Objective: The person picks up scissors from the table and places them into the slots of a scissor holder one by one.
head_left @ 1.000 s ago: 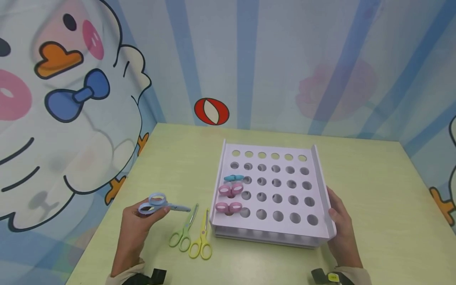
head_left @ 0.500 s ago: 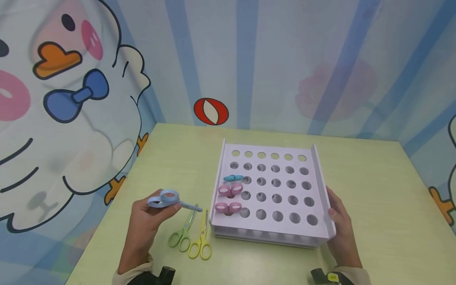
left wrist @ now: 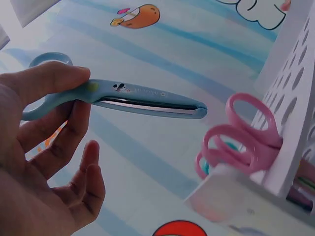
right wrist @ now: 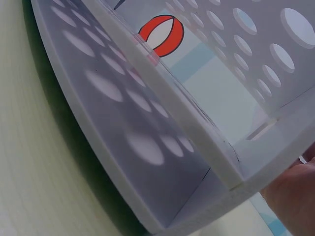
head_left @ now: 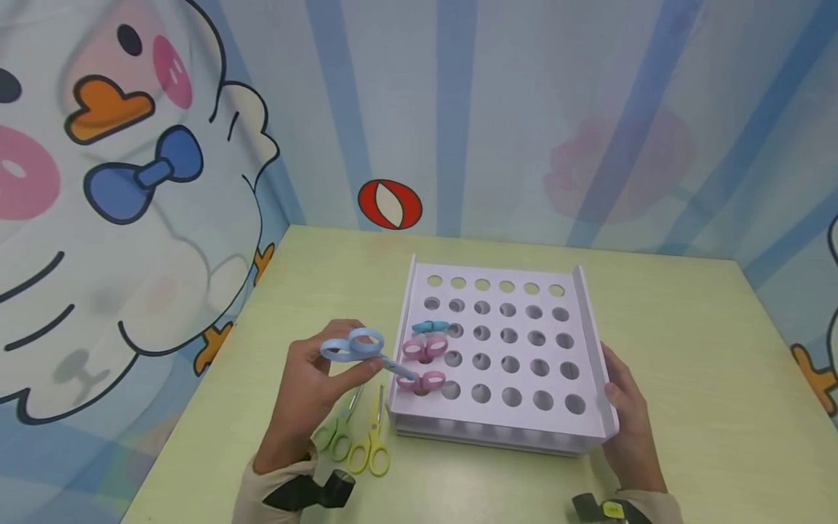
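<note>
My left hand pinches light-blue scissors by the handles, between thumb and fingers. Their covered blade points right and overlaps the rack's front left corner in the head view. In the left wrist view, the scissors' blade lies level, its tip short of pink scissors. The white rack, full of round holes, holds two pink scissors and teal scissors along its left column, handles up. My right hand holds the rack's right side wall, its fingers partly hidden there.
Green scissors and yellow scissors lie on the pale yellow-green table, left of the rack and close to my left forearm. A cartoon-printed wall stands behind the table. Under the rack's holed top is a lower shelf.
My left hand has carried the light-blue scissors rightward and slightly up, from left of the green scissors to the rack's left edge. The right hand and rack have stayed put.
</note>
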Motion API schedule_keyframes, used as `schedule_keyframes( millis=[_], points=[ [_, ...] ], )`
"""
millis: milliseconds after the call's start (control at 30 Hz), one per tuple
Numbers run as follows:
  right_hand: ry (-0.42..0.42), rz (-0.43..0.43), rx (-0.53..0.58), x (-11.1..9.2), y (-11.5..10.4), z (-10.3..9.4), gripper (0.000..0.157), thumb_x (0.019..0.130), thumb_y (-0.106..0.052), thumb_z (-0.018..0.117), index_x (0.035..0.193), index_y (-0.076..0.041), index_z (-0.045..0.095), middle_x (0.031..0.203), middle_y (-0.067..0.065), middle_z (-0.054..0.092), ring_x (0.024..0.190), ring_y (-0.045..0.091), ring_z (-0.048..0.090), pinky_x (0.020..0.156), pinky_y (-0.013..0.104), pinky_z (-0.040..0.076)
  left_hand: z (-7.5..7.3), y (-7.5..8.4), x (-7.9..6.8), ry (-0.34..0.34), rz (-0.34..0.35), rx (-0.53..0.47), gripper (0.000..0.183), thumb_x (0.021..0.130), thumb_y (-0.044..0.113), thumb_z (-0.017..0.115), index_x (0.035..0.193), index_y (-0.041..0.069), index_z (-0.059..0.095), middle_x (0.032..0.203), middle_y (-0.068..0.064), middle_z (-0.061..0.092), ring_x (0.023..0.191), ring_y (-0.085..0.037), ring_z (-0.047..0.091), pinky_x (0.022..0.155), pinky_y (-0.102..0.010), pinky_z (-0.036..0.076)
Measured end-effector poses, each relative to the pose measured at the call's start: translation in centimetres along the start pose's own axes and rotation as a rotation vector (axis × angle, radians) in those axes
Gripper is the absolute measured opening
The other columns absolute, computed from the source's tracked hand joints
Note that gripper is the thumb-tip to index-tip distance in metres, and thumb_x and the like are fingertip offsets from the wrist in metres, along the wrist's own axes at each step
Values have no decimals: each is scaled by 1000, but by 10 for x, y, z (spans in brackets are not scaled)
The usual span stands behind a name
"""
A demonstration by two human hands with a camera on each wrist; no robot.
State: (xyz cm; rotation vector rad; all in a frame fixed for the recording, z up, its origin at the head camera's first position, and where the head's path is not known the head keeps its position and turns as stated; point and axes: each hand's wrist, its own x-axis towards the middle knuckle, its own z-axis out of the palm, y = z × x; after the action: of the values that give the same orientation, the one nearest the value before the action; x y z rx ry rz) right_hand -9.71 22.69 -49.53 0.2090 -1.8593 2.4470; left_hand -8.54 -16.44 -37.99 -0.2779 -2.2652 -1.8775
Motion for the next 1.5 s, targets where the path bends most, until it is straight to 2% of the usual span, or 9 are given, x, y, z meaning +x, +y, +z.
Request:
schedule_keyframes(
  millis=[133,267,367,633,867,1033,1133,1367,1500],
  points=[
    [25,9,-17,0,-1,1,50,108,-20,32,157,-16,31,149,-8,49,125,7,58,96,18,52,13,6,6,-42,12,30,21,80,3,81,100,5,76,107,-15,69,111,-20,58,105,-40,45],
    [33,11,-37,0,-2,2,50,108,-20,32,158,-15,30,150,-9,48,127,7,57,97,18,51,26,10,10,-72,39,94,22,78,9,84,99,7,77,108,-10,69,113,-20,57,105,-51,43],
    [25,3,-34,0,-2,2,50,108,-20,32,158,-15,30,149,-9,49,127,8,57,96,18,51,35,12,12,-85,58,156,23,76,12,87,98,10,78,109,-4,68,112,-18,57,103,-47,46],
    [-25,-37,6,1,1,-2,50,108,-18,31,158,-15,30,150,-8,49,125,8,58,96,18,52,58,16,19,-162,166,275,23,73,14,90,93,10,79,106,-6,67,108,-14,58,89,-27,52],
    [13,-14,-17,1,0,0,50,108,-20,33,157,-14,30,149,-8,50,125,8,58,95,19,52,73,9,21,-179,235,341,21,71,16,91,87,12,79,97,-2,70,108,-15,57,79,-24,53],
    [-1,-22,2,0,0,0,49,108,-18,32,157,-16,32,149,-8,50,124,8,59,94,19,53,83,5,22,-195,342,423,22,68,15,93,84,11,79,77,3,76,107,-17,59,82,-27,53],
    [-13,-36,15,0,1,-1,49,108,-17,31,157,-15,32,149,-7,49,123,8,60,94,19,53,88,3,21,-192,390,465,22,67,14,93,84,11,80,76,2,75,105,-19,59,83,-28,53],
    [-8,-40,21,-1,2,-1,49,107,-16,31,156,-15,32,149,-6,50,122,8,60,92,19,54,98,1,21,-219,429,620,20,69,19,92,85,14,81,76,6,74,101,-17,57,83,-30,51],
    [-29,-42,28,-1,3,-2,49,108,-17,31,157,-17,32,150,-7,49,125,8,59,95,19,52,103,-2,21,-253,416,690,17,71,21,91,85,17,81,77,9,76,101,-17,57,83,-32,50]
  ],
)
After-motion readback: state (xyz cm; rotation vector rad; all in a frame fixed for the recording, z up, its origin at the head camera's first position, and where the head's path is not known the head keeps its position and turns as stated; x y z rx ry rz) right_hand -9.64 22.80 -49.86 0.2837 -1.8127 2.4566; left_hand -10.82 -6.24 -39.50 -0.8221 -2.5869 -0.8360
